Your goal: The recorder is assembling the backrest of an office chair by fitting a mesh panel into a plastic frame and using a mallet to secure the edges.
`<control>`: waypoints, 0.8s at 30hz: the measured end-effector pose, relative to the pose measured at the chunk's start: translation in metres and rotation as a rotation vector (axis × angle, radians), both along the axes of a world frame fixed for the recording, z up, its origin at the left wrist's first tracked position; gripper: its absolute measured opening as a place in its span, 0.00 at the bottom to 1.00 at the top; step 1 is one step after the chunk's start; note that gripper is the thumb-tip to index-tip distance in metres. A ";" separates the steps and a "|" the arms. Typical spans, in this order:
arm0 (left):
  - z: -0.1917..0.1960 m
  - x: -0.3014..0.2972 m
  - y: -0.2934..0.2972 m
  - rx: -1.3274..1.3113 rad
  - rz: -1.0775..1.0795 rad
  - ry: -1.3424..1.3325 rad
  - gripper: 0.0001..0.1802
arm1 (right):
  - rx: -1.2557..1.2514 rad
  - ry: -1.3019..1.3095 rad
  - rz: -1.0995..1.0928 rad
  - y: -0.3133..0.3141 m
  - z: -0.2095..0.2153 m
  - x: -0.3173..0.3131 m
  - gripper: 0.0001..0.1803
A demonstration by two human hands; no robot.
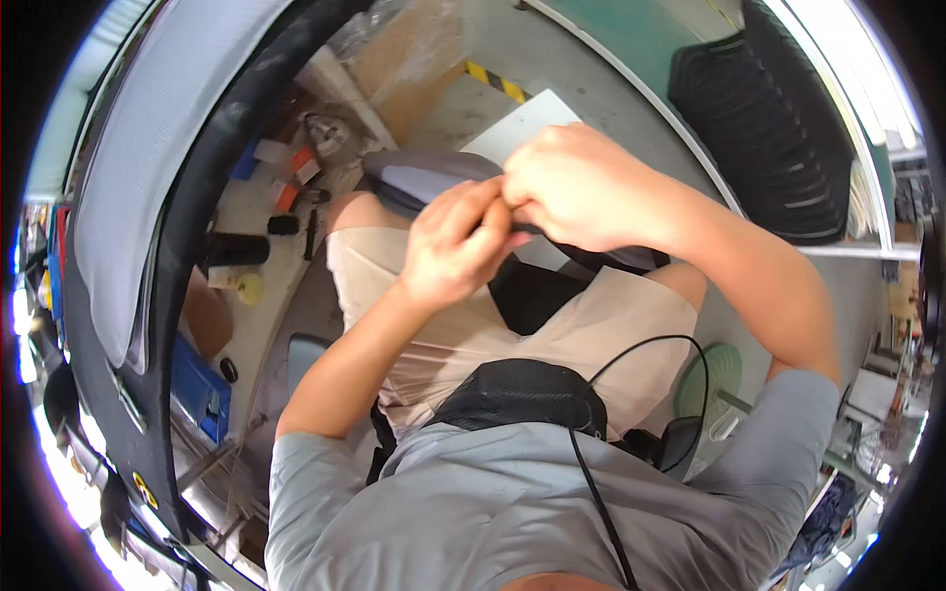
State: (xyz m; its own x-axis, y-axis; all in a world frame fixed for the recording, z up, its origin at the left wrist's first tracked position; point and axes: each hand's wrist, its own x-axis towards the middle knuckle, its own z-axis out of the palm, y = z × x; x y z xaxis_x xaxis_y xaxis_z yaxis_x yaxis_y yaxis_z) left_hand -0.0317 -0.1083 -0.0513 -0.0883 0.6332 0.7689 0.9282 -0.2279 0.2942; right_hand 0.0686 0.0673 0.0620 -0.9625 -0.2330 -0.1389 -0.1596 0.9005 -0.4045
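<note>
My left hand (453, 246) and my right hand (581, 187) meet above my knees, fingers curled and pressed together. Whatever they pinch between them is hidden by the fingers. Just beneath lies a curved grey piece with a dark edge (422, 179), resting across my lap; it looks like padded fabric, and my hands cover its middle. A black part (631, 258) shows beyond my right wrist, by my right knee; whether it belongs to the same piece I cannot tell. Behind the hands a flat white board (537, 116) sticks out.
At left, grey fabric panels (168, 148) lie on a black padded surface (187, 286). Below it a shelf holds small boxes (305, 165), a black cylinder (236, 249) and a blue bin (200, 389). Stacked black trays (764, 138) stand at the far right. A black cable (601, 492) loops beside me.
</note>
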 end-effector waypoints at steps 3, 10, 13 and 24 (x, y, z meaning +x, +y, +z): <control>0.008 0.003 0.007 0.053 -0.022 0.095 0.21 | -0.005 0.252 0.021 0.005 -0.007 0.018 0.04; 0.006 0.005 0.009 0.066 -0.014 0.061 0.22 | -0.306 -0.361 -0.348 0.020 0.008 0.002 0.06; 0.009 0.011 0.007 -0.031 0.046 0.030 0.25 | -0.163 0.201 0.163 0.032 -0.018 0.003 0.07; -0.003 -0.008 0.017 0.126 -0.008 0.241 0.25 | 0.194 0.757 0.127 0.005 -0.055 0.033 0.10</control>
